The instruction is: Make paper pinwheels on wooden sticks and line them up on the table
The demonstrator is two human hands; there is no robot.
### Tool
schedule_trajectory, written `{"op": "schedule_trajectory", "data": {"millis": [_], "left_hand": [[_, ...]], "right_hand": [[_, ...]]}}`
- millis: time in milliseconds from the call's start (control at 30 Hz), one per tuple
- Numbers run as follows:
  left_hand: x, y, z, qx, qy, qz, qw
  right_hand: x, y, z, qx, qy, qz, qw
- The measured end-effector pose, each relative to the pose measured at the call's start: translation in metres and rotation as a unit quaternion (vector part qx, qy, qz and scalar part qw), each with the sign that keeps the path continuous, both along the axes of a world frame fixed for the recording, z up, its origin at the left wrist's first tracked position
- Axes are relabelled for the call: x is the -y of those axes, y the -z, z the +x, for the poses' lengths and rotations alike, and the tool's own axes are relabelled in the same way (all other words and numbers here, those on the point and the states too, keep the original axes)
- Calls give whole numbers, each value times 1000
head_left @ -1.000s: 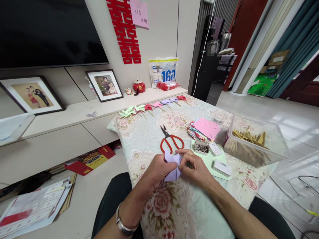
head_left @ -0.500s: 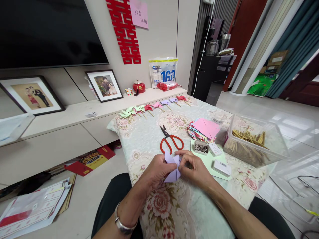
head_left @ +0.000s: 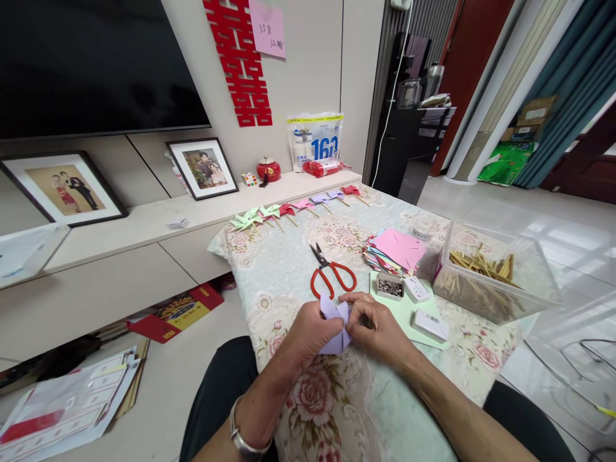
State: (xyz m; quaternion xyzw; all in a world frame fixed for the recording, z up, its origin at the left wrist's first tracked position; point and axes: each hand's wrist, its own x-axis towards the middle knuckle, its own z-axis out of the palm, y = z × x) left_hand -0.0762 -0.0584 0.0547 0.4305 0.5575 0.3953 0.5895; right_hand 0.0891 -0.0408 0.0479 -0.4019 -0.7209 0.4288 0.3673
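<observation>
A purple paper pinwheel (head_left: pixel 333 346), its blades folded toward the middle, is held over the near part of the table. My left hand (head_left: pixel 315 328) is closed on its left side, thumb pressed near the centre. From the right, my right hand (head_left: pixel 374 324) pinches at the pinwheel's centre; whether a pin is between those fingertips is hidden. Just beyond the hands lie scissors (head_left: pixel 332 271) with red handles, blades pointing away. To the right, an open box of small metal pins (head_left: pixel 390 287) rests on a light green sheet (head_left: pixel 409 319).
Finished pinwheels on sticks (head_left: pixel 303 205) line the table's far edge. A stack of coloured paper (head_left: pixel 395 249) lies right of the scissors. At the right edge stands a clear plastic tub (head_left: pixel 534 273) of wooden sticks. Two small white boxes (head_left: pixel 430 325) are on the green sheet.
Both hands keep their grip at the pinwheel's centre with hardly any movement. The whole view has shifted very slightly.
</observation>
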Motion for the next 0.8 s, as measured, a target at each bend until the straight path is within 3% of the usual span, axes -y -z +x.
{"op": "schedule_trajectory", "data": {"millis": [167, 333, 567, 800], "left_hand": [[3, 4, -1, 49, -25, 15, 998], [10, 19, 2, 173, -86, 66, 979], [11, 26, 6, 186, -134, 90, 969], [3, 36, 5, 209, -140, 97, 963]], "right_hand": [[-1, 1, 6, -51, 50, 12, 997], [5, 11, 10, -124, 148, 108, 975], [17, 20, 6, -2, 148, 232, 961], [9, 23, 6, 57, 190, 253, 947]]}}
